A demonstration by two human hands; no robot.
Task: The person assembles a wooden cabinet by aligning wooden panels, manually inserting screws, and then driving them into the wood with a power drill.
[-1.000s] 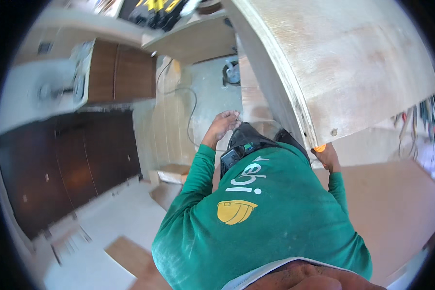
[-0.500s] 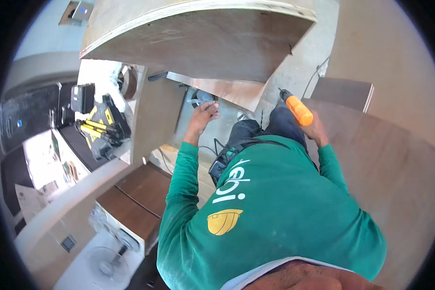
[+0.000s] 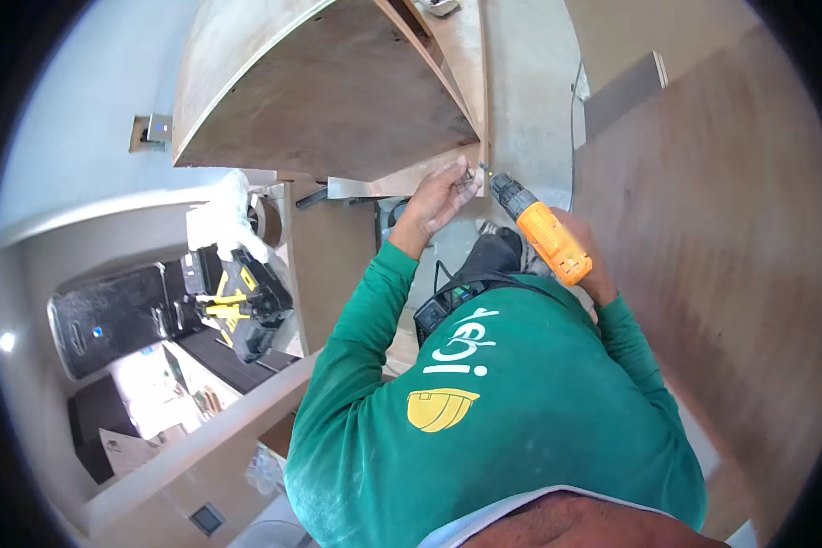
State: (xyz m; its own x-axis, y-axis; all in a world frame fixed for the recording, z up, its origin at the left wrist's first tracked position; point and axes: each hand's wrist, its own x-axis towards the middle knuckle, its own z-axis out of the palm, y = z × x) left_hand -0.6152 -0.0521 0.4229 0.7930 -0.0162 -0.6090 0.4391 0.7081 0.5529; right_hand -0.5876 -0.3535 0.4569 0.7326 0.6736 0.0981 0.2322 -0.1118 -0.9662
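Observation:
My right hand [image 3: 586, 254] is wrapped round the orange body of a power drill [image 3: 550, 239]. The drill's black chuck leads to a thin bit, which points up and left. Close by the bit's tip, my left hand [image 3: 440, 199] is pinched, palm partly turned up. Something small and metallic shows between its fingertips, too small to name for certain. Just beyond both hands is the lower corner of a wooden panel unit [image 3: 338, 100] with a curved plywood edge.
A large brown wooden sheet [image 3: 721, 228] stretches along my right. To the left, a yellow and black tool case [image 3: 247, 315] lies beyond an upright wooden board [image 3: 333, 265]. A cable [image 3: 573, 128] runs along the floor ahead. A black pouch [image 3: 438, 310] hangs at my waist.
Both hands have come together; the left moved right and up, and its fingers now pinch near the bit. The drill has swung round toward it. My view has shifted, so the panel appears moved left.

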